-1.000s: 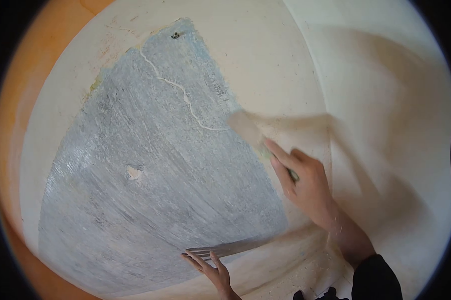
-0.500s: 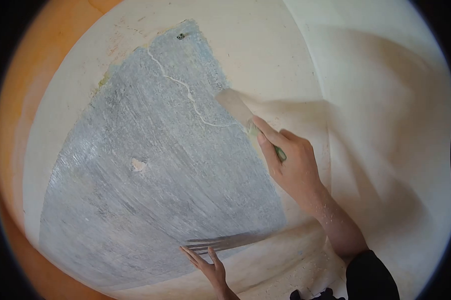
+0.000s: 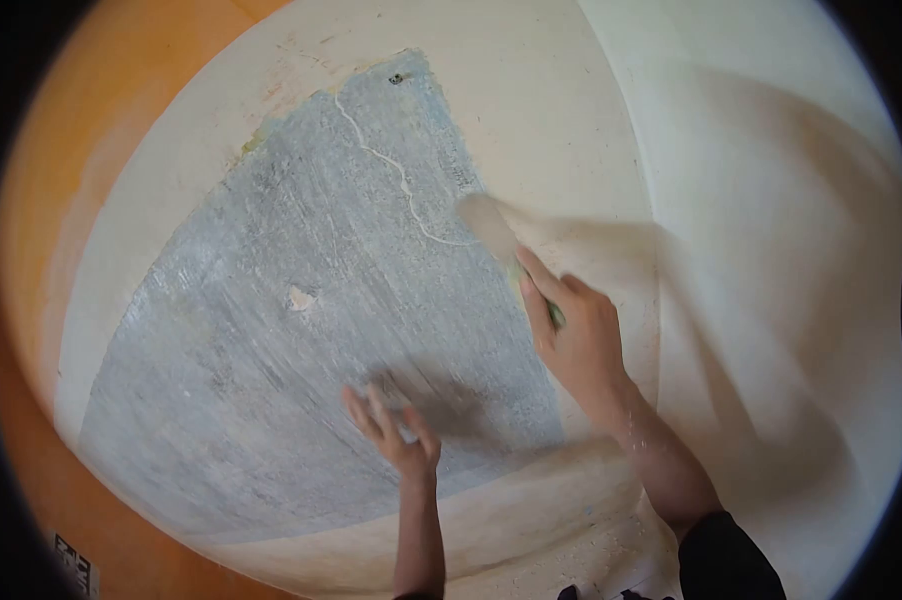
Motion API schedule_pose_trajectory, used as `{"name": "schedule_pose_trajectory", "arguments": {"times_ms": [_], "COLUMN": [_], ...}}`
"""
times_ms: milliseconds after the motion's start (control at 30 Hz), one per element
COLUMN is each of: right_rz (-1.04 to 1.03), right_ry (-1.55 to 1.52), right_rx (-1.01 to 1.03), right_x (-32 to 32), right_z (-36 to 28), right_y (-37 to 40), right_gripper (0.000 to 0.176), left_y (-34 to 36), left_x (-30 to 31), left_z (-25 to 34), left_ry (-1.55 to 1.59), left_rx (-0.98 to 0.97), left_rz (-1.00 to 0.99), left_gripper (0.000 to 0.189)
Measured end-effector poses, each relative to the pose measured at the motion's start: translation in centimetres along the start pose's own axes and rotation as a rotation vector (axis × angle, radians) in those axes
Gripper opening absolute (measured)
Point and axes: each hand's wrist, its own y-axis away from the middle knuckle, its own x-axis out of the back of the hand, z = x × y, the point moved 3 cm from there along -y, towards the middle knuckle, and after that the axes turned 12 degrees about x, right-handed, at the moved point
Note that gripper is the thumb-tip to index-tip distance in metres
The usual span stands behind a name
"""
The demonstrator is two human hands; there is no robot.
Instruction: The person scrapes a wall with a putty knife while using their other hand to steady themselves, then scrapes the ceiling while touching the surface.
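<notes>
My right hand [image 3: 581,335] is closed around the green handle of a putty knife [image 3: 489,222]. The blade, slightly blurred, lies along the right edge of a grey scraped patch [image 3: 231,390] on a cream wall. A thin white line [image 3: 404,182] winds down the patch toward the blade. Lower down, my left hand [image 3: 396,435] is held up over the patch with fingers apart and nothing in it; its fingertips are smeared by motion. A small pale chip [image 3: 301,298] shows in the grey surface to its upper left.
Cream wall [image 3: 561,120] surrounds the patch, and a paler wall [image 3: 771,250] meets it at the right. Orange surface [image 3: 121,150] runs down the left side. A small dark hole [image 3: 395,79] sits near the patch's top. Pale flecks lie on the ledge [image 3: 611,560] below.
My left hand has risen from the patch's lower edge to farther up over it. The putty knife stays at the right edge. The view has shifted, so the patch's upper part appears farther right.
</notes>
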Motion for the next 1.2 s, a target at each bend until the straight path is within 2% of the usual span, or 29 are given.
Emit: {"name": "schedule_pose_trajectory", "arguments": {"times_ms": [67,167,300,433,500,633,733,800,933,1000,1067,1200], "right_rz": [0.013,-0.037,-0.025,0.033,0.016,-0.002,0.014,0.117,0.127,0.042,0.040,0.116], "right_ry": [-0.021,0.063,0.058,0.076,0.046,0.097,0.073,0.071,0.125,0.061,0.057,0.059], "right_rx": [0.029,0.048,0.056,0.118,0.062,0.045,0.045,0.100,0.098,0.023,0.027,0.093], "right_x": [0.7,0.5,-0.3,-0.4,-0.2,-0.8,-1.1,-0.9,-0.8,-0.9,-1.1,-1.1], "right_z": [-0.2,0.1,0.4,-0.4,-1.0,-1.0,-1.1,-1.7,-1.9,-1.6,-1.1,-1.1], "right_y": [-2.3,-0.5,0.7,-4.1,-5.0,-2.7,-4.2,-5.9,-4.5,-2.4,-1.8,-4.5], "right_gripper": [0.033,0.035,0.036,0.035,0.035,0.034,0.033,0.034,0.034,0.035,0.035,0.036], "left_y": [-1.6,-4.1,-5.1,-4.7,-4.7,-4.7,-4.9,-4.7,-4.6,-4.9,-4.7,-4.8], "left_x": [-1.5,-3.1,-5.0,-4.9,-4.6,-4.7,-4.7,-4.2,-4.4,-4.5,-4.6,-4.4], "left_z": [1.1,2.4,1.5,1.3,1.1,1.3,1.4,1.4,1.6,1.3,1.1,1.3], "left_ry": [-0.088,-0.114,-0.290,-0.256,-0.251,-0.263,-0.260,-0.274,-0.258,-0.263,-0.258,-0.263], "left_rx": [-0.149,-0.254,-0.260,-0.258,-0.272,-0.273,-0.281,-0.287,-0.279,-0.292,-0.282,-0.284], "left_rz": [-0.028,-0.022,0.040,0.027,0.011,0.009,0.020,0.006,0.013,0.031,0.024,0.028], "left_gripper": [0.049,0.046,0.045,0.046,0.047,0.047,0.048,0.049,0.049,0.049,0.049,0.049]}}
